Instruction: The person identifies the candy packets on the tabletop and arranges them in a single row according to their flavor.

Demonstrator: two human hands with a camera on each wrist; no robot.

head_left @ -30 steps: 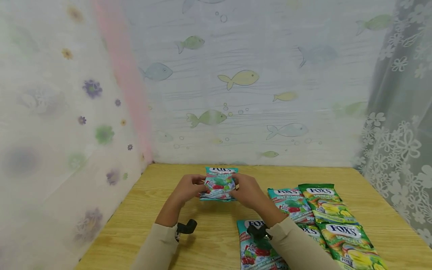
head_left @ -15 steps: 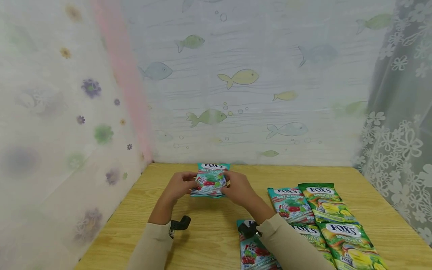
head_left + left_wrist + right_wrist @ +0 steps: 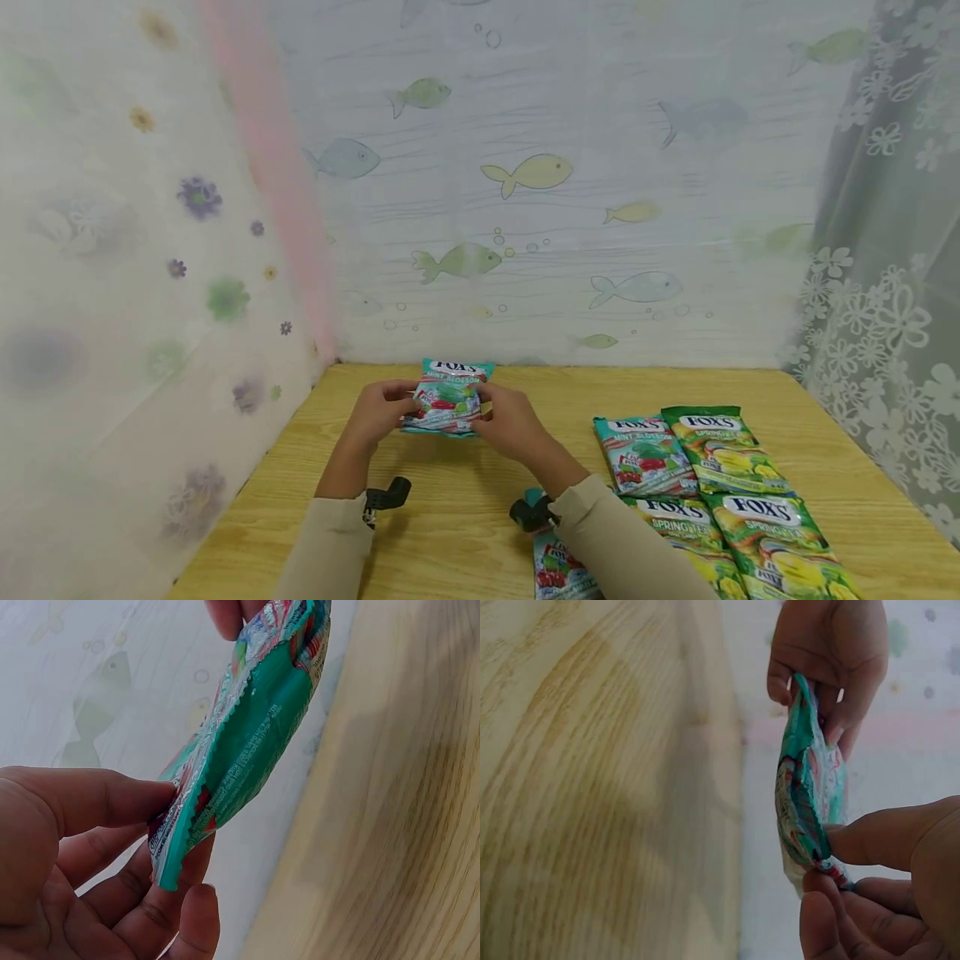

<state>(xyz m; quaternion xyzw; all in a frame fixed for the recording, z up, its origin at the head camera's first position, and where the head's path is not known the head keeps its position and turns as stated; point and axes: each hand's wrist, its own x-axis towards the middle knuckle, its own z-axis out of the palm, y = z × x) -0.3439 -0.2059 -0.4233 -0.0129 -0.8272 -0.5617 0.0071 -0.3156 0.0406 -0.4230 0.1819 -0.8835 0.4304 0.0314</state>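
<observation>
A teal candy bag labelled Fox's Mint Blossom is held up over the far left part of the wooden table, its printed front towards the head camera. My left hand pinches its left edge, thumb in front and fingers behind. At the opposite edge my right hand pinches it the same way. From the left wrist view the candy bag appears edge-on, its crimped end by my thumb. In the right wrist view the bag spans both hands, apart from the tabletop.
On the right of the table lie a Mint Blossom bag and several green Spring Tea bags. Another teal bag is partly under my right forearm. Patterned sheets rise behind and beside the table.
Both hands have carried the candy bag to the left and slightly farther away, keeping their grip. The bags lying on the table have stayed in place.
</observation>
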